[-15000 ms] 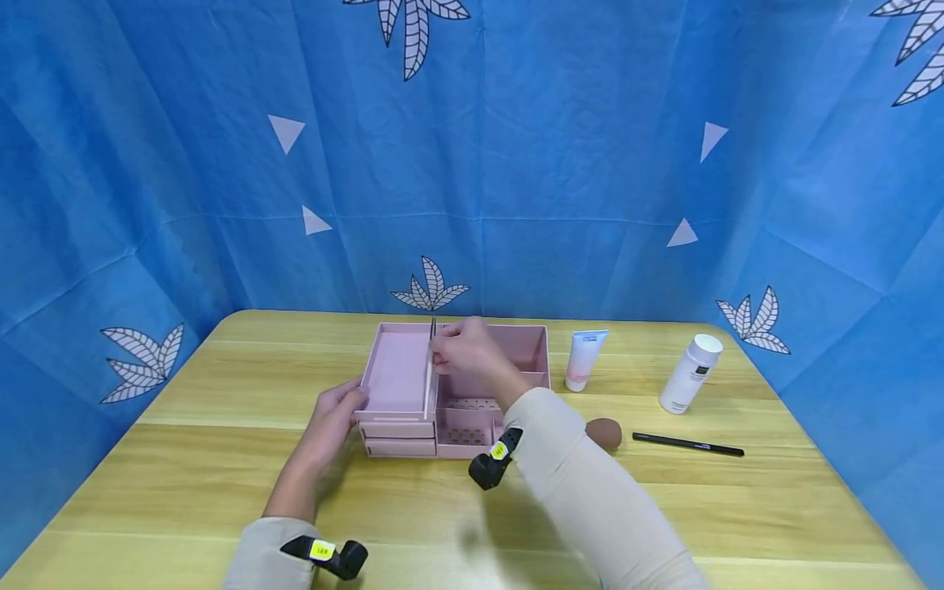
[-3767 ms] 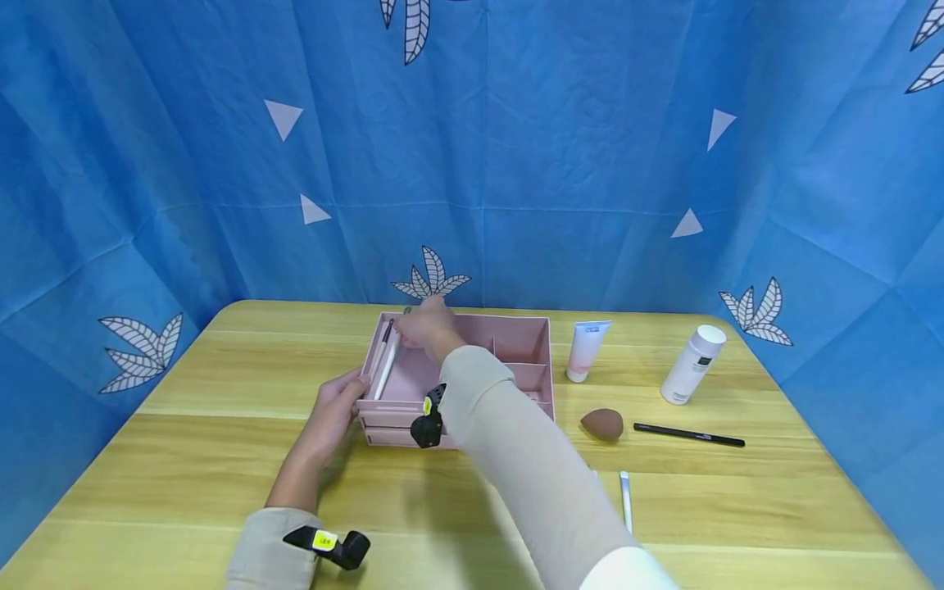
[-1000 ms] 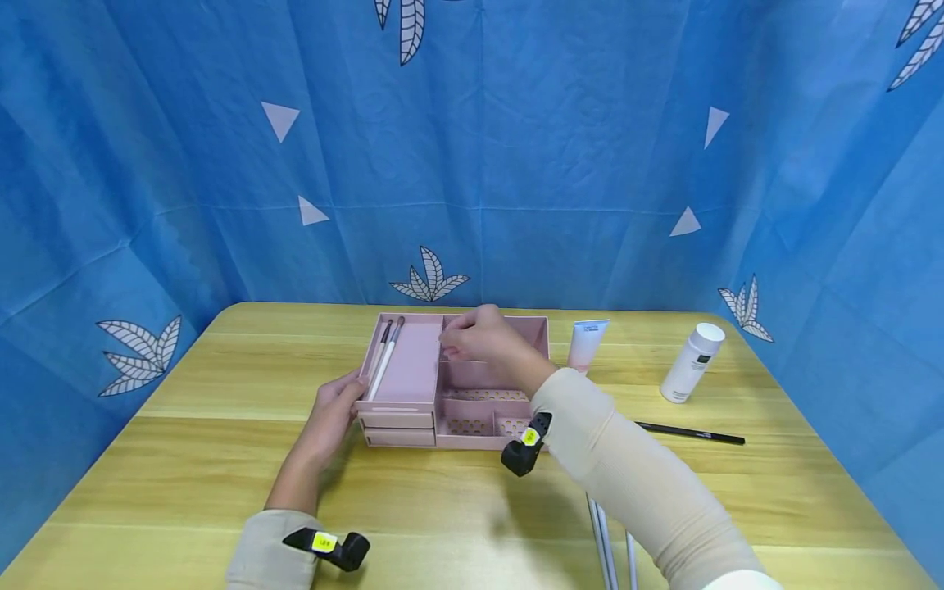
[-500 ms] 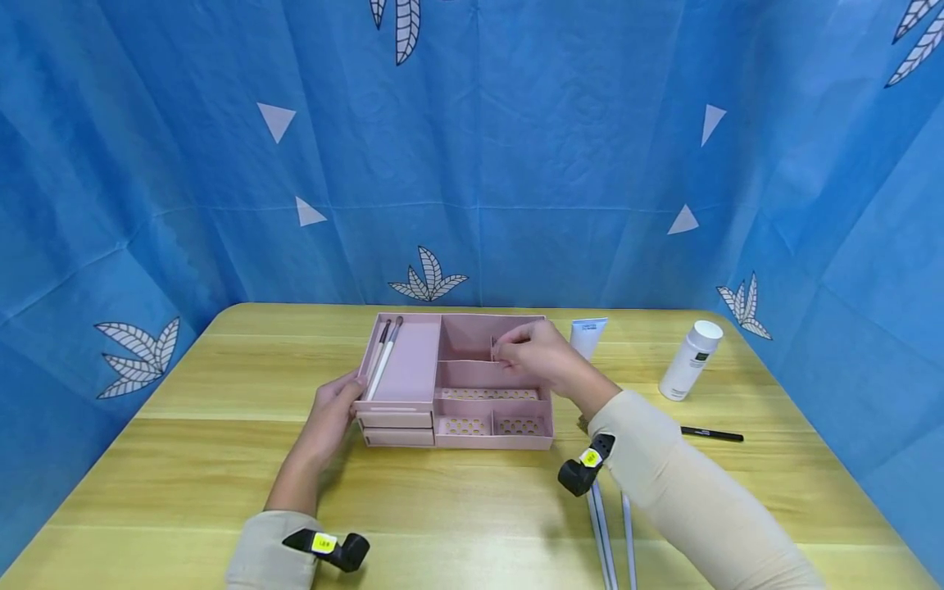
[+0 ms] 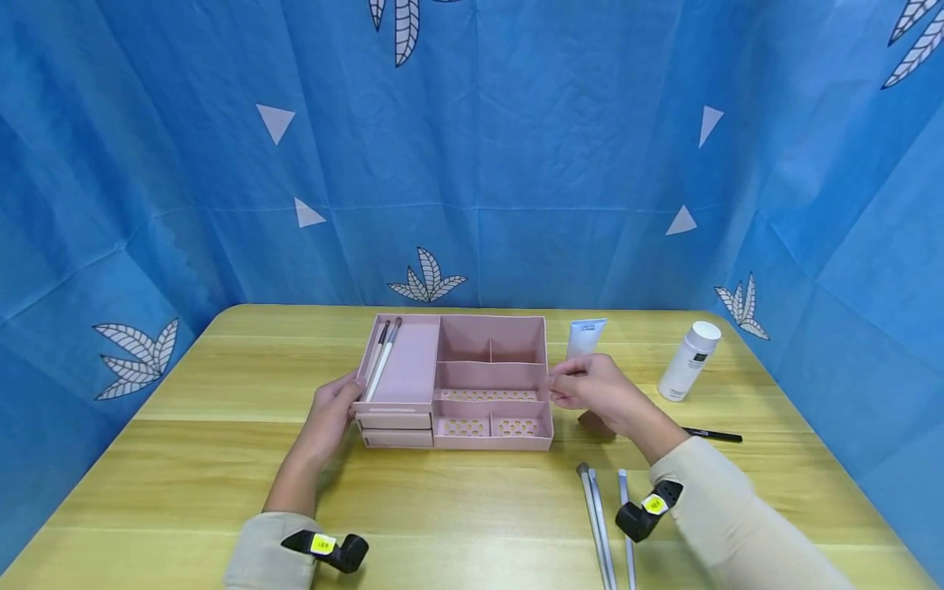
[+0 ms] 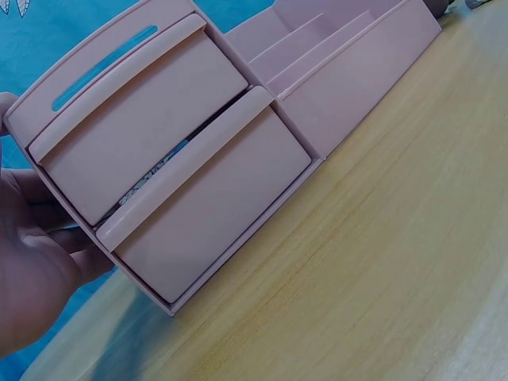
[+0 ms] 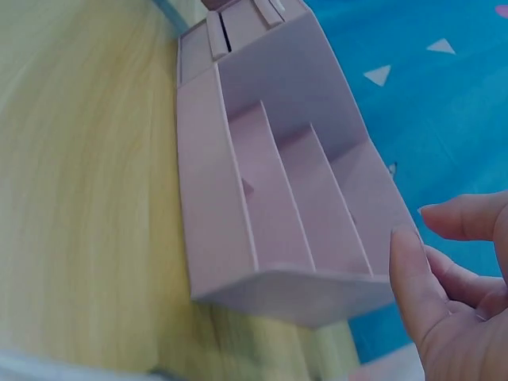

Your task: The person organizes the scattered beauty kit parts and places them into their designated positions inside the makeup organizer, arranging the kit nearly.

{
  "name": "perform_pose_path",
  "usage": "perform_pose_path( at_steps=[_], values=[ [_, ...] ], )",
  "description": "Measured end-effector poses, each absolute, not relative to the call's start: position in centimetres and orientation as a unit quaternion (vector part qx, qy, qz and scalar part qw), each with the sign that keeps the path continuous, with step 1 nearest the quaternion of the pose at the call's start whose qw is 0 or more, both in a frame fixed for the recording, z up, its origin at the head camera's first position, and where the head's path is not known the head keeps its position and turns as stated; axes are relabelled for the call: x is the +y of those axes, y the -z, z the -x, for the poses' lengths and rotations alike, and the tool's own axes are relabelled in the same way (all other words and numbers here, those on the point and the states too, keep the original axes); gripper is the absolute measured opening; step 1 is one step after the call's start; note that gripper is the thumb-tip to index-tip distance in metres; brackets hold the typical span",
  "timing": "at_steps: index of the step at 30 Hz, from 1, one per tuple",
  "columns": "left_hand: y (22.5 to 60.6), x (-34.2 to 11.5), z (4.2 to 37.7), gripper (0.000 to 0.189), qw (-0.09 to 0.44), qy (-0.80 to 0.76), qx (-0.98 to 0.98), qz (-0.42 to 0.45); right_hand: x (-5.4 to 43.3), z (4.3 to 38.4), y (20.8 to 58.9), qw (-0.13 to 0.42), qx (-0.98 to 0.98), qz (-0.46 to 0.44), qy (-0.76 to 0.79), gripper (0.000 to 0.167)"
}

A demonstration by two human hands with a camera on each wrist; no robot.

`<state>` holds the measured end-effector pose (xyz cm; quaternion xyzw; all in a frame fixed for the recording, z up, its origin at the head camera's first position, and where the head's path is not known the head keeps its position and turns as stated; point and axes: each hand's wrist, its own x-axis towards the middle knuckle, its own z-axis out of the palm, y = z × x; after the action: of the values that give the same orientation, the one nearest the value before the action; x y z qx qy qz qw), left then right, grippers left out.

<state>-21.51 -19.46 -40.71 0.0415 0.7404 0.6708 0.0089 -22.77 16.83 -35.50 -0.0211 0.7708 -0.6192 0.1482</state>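
Note:
A pink desktop organizer (image 5: 501, 443) stands mid-table, with two drawers below a flat tray (image 5: 415, 365) on its left and divided compartments on its right. On that tray lie a white makeup brush (image 5: 384, 360) and a thinner, dark-tipped makeup brush (image 5: 375, 358). My left hand (image 5: 328, 419) grips the organizer's left side, thumb at the upper edge; the left wrist view has its fingers (image 6: 55, 214) along the side wall. Just beside the organizer's right wall is my right hand (image 5: 601, 393), holding nothing, its thumb and fingers apart in the right wrist view.
A squeeze tube (image 5: 586, 334) stands behind my right hand, with a white bottle (image 5: 689, 360) farther right. A brown makeup sponge (image 5: 596, 424) and a black pencil (image 5: 714, 434) are partly hidden by that hand and arm. Several brushes (image 5: 596, 524) lie near the front.
Since the oldest frame, two brushes have come to lie on the tray. Over the last second my right hand has moved rightward across the compartments and off the organizer. My left hand has stayed put.

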Motion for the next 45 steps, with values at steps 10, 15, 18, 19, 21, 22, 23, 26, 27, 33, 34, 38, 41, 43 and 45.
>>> perform_pose_path(
  at_steps=[10,15,18,19,21,22,23,26,27,33,34,38,41,43,45],
  values=[
    [40.9,-19.5,21.5,0.047,0.005,-0.672,0.740,-0.034,20.5,20.5,36.7,0.142,0.781,-0.003,0.608,0.036],
    [40.7,-19.4,21.4,0.047,0.003,-0.675,0.737,-0.037,22.3,19.2,37.7,0.144,0.772,-0.019,0.619,0.038],
    [40.7,-19.5,21.4,0.047,0.003,-0.676,0.736,-0.040,23.2,18.4,38.4,0.142,0.770,-0.026,0.622,0.036],
    [40.7,-19.5,21.4,0.046,0.003,-0.675,0.736,-0.041,23.5,18.1,38.6,0.142,0.771,-0.028,0.620,0.036],
    [40.7,-19.5,21.3,0.046,0.002,-0.675,0.737,-0.041,23.9,17.5,39.0,0.142,0.774,-0.032,0.616,0.036],
    [40.7,-19.5,21.3,0.046,0.002,-0.675,0.737,-0.042,24.1,17.2,39.2,0.141,0.775,-0.036,0.614,0.037],
    [40.8,-19.5,21.3,0.046,0.002,-0.675,0.737,-0.042,24.3,16.9,39.4,0.141,0.776,-0.041,0.613,0.037],
    [40.7,-19.5,21.3,0.046,0.004,-0.676,0.735,-0.042,24.8,16.0,39.9,0.139,0.785,-0.055,0.602,0.036],
    [40.7,-19.4,21.4,0.046,0.004,-0.677,0.734,-0.041,25.0,15.7,40.1,0.137,0.788,-0.058,0.598,0.035],
    [40.6,-19.3,21.4,0.047,0.008,-0.681,0.731,-0.037,25.6,14.1,40.6,0.143,0.802,-0.062,0.576,0.033],
    [40.6,-19.3,21.4,0.047,0.009,-0.681,0.731,-0.038,25.6,13.9,40.7,0.147,0.804,-0.060,0.573,0.032],
    [40.6,-19.3,21.4,0.047,0.010,-0.681,0.731,-0.037,25.7,13.2,41.2,0.163,0.815,-0.052,0.554,0.030],
    [40.6,-19.2,21.4,0.047,0.010,-0.680,0.732,-0.034,25.5,12.8,41.6,0.168,0.821,-0.053,0.543,0.027],
    [40.6,-19.2,21.5,0.047,0.010,-0.679,0.733,-0.032,25.3,12.6,41.7,0.168,0.824,-0.057,0.538,0.026],
    [40.6,-19.2,21.5,0.047,0.011,-0.680,0.732,-0.031,25.2,12.4,41.9,0.169,0.827,-0.051,0.534,0.024]
  ],
)
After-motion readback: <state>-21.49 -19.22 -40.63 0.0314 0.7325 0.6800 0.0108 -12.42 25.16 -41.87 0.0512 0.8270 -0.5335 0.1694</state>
